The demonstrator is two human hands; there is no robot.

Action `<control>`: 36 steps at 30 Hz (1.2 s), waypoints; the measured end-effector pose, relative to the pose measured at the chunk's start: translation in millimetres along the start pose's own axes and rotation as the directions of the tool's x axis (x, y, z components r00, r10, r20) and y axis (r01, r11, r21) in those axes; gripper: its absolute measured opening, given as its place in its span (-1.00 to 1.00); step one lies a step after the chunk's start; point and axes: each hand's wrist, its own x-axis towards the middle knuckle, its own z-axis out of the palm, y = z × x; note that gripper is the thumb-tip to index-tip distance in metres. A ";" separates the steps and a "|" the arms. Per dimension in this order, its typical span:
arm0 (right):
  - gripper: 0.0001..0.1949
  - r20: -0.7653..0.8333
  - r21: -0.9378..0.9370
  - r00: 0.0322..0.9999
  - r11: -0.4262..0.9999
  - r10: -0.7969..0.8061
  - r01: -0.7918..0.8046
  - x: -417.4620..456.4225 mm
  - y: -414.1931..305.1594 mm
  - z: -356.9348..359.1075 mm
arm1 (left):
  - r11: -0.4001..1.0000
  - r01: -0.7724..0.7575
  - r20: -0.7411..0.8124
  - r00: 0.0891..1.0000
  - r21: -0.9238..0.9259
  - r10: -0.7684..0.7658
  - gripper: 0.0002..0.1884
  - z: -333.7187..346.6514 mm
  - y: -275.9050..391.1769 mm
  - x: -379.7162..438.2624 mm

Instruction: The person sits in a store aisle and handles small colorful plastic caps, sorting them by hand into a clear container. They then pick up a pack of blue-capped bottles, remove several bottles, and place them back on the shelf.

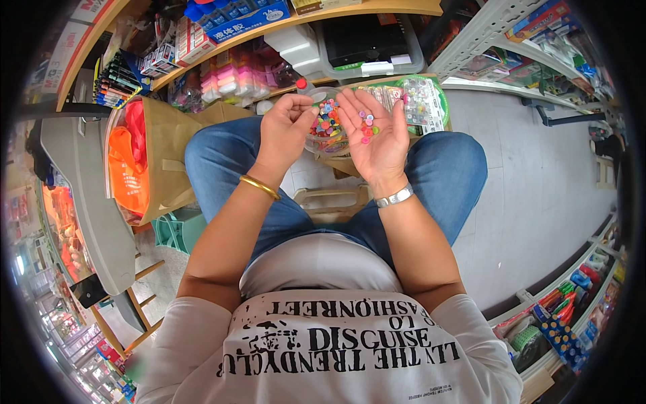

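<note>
Several small coloured buttons (367,127) lie on the upturned palm of my right hand (374,132), its fingers loosely extended. My left hand (289,126) is at the left rim of a round clear plastic tub, thumb and fingertips pinched together; a small greenish thing seems to show at the tips, but I cannot tell for sure. The tub (328,148) stands between the hands and holds many mixed coloured buttons (327,121). Behind my right hand lie a clear compartment box (417,103) with small pieces and a green-edged package (444,108).
A red-capped bottle (302,85) stands behind the tub. At the left are a brown bag (164,156) with orange and red plastic inside and a teal bag (176,230). Wooden shelves (348,12) with stationery run across the front; a low wooden stool (330,204) stands between the knees.
</note>
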 end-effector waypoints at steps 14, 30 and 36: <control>-0.27 0.026 -0.118 0.996 0.990 0.080 -0.077 -4.0 5.8 -2.4 | 0.813 -0.425 0.261 0.902 0.397 0.344 -0.85 42.2 12.0 -21.6; -0.29 0.043 -0.016 0.993 0.994 0.107 -0.106 -4.5 5.9 -1.2 | 0.992 -0.094 0.211 0.975 0.083 0.075 -0.95 28.4 18.5 -20.5; -0.29 0.004 0.008 0.997 0.997 0.081 -0.081 -5.1 5.9 2.9 | 0.999 -0.042 0.199 0.979 0.016 0.038 -0.94 18.3 14.6 -16.6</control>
